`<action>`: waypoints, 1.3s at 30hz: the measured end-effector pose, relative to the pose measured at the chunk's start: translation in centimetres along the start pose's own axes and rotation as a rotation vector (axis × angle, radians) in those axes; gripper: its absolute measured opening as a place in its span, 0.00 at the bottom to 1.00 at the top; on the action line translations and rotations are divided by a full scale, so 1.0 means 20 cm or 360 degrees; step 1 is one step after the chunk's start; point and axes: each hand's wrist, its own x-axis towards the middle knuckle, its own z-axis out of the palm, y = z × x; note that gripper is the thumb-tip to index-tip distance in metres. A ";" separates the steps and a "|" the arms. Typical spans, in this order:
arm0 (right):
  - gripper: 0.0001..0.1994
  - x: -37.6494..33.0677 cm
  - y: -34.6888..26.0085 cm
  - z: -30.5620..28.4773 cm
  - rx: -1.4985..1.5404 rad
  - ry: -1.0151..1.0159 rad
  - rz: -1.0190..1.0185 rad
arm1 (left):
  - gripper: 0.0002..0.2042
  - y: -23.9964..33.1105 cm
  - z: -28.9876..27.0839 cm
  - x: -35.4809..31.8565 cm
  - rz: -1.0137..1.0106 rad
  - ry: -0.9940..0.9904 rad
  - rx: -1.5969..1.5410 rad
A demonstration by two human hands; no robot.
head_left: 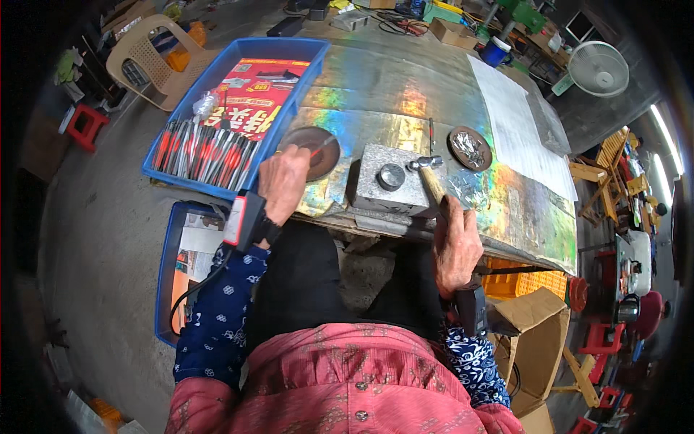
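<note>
My left hand (284,179) is closed in a pinch over the near-left edge of a brown round dish (334,160). A slim red-and-silver piece (322,146) pokes out past its fingertips. My right hand (457,246) grips the wooden handle of a small hammer (434,184). The hammer's metal head lies over the right part of a grey metal block (372,160). On that block sits a short round metal cylinder (391,176). Right of the hammer, a second brown dish (470,148) holds small silver pins, and more loose pins (470,194) lie in front of it.
A blue tray (307,87) on the left holds rows of slim red, black and silver pieces over red printed card. Below it stands another blue bin (168,271). White paper sheets (513,108) cover the table's right side. A cardboard box (538,340) stands by my right arm.
</note>
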 end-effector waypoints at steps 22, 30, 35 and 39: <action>0.16 0.05 -0.02 -0.08 0.0272 -0.0326 0.0174 | 0.08 -0.49 -0.44 -0.04 -0.0671 0.0257 0.0409; 0.16 0.06 0.02 -0.08 0.0253 -0.0307 0.0190 | 0.06 -0.67 -0.29 -0.12 -0.0908 0.0135 0.0633; 0.12 0.09 0.17 -0.08 0.0389 -0.0056 0.0189 | 0.07 -0.71 -0.29 -0.15 -0.0646 0.0330 0.0555; 0.09 0.16 0.32 -0.06 0.0173 -0.0098 0.0368 | 0.08 -0.64 -0.34 -0.11 -0.0695 0.0355 0.0446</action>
